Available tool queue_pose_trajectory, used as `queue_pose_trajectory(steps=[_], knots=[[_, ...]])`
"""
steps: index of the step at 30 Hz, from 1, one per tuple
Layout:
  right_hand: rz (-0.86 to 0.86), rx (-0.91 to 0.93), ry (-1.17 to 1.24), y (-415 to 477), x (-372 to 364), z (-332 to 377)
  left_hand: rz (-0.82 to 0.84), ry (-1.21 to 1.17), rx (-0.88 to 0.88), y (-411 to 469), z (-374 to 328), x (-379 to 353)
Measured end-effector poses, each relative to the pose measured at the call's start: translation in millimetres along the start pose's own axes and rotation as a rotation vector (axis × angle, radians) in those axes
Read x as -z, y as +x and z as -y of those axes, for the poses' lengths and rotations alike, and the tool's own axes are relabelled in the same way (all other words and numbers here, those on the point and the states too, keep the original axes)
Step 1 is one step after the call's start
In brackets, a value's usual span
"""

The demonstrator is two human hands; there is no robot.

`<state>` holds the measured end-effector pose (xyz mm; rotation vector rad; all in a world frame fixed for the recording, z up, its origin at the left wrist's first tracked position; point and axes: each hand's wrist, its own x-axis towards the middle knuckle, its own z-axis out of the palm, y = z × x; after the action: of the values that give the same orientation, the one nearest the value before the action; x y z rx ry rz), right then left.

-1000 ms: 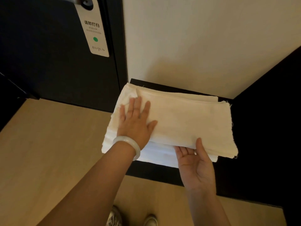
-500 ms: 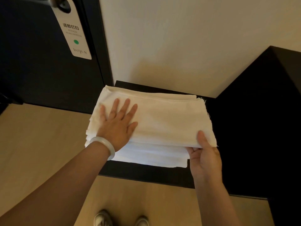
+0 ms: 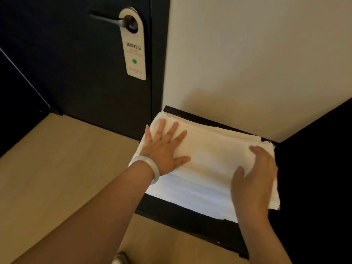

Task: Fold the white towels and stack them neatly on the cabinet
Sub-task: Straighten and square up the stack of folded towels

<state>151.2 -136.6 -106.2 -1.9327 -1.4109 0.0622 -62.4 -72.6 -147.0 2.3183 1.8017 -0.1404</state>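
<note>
Fingers point(image 3: 172, 133) spread flat, left hand point(image 3: 163, 151) on towels point(image 3: 209, 161), right hand point(image 3: 253, 180) palm-down

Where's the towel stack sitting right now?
Head view, right of centre: the towel stack lies on the cabinet below the wall, left hand flat on its left end, right hand on its right end.

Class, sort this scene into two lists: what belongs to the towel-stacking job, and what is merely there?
Belongs to the job:
stack of white towels
dark cabinet under the stack
left hand, pressing flat on the stack
right hand, resting on the stack's right end

Merely there:
door hanger
door handle
dark door
bracelet
wooden floor
</note>
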Motion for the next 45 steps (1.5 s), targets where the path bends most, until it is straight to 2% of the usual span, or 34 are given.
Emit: queue_pose_trajectory(steps=[1,3,6,8,11,14,17,20,24,28,32,35,37,41,43,45], knots=[[0.148,0.116,0.091,-5.4,-14.7,25.9,-0.003,-0.071,-0.006,0.0,1.6,2.6],[0.450,0.324,0.109,-15.6,-50.9,64.4,-0.078,-0.302,0.025,-3.3,10.8,7.1],[0.692,0.606,-0.202,-22.9,-96.3,79.0,-0.221,-0.826,0.254,-21.0,35.5,6.7],[0.739,0.713,-0.400,-27.0,-109.1,69.1,-0.194,-1.240,0.411,-40.3,50.4,-2.0],[0.782,0.660,-0.340,-26.7,-109.8,66.2,-0.196,-1.784,0.499,-65.8,64.3,-21.5],[0.756,0.595,-0.241,-24.6,-112.4,88.1,-0.316,-2.015,0.630,-77.6,75.5,-36.2],[0.801,0.647,-0.196,-37.2,-119.8,109.3,-0.326,-1.958,0.721,-82.8,78.3,-45.8],[0.799,0.751,-0.311,-47.1,-130.7,105.3,-0.318,-1.999,0.655,-85.0,72.0,-60.3],[0.767,0.633,-0.171,-50.3,-135.2,99.2,-0.395,-2.128,0.588,-82.7,68.5,-76.3],[0.611,0.607,-0.250,-51.7,-134.4,91.9,-0.402,-2.172,0.586,-80.2,68.1,-91.3],[0.581,0.647,-0.403,-62.9,-132.1,89.7,-0.421,-1.906,0.582,-80.6,64.0,-95.7],[0.596,0.645,-0.416,-62.9,-131.3,91.5,-0.564,-1.614,0.703,-83.7,58.7,-90.1],[0.570,0.564,-0.337,-49.8,-131.4,94.6,-0.623,-1.600,0.721,-82.0,54.9,-82.7],[0.503,0.489,-0.239,-43.6,-126.0,102.6,-0.582,-1.732,0.718,-74.4,52.4,-61.0],[0.563,0.417,-0.183,-48.7,-124.7,102.3,-0.573,-1.695,0.716,-68.5,53.5,-50.8],[0.661,0.408,-0.181,-52.7,-124.0,101.2,-0.440,-1.579,0.717,-62.1,57.0,-40.2]])
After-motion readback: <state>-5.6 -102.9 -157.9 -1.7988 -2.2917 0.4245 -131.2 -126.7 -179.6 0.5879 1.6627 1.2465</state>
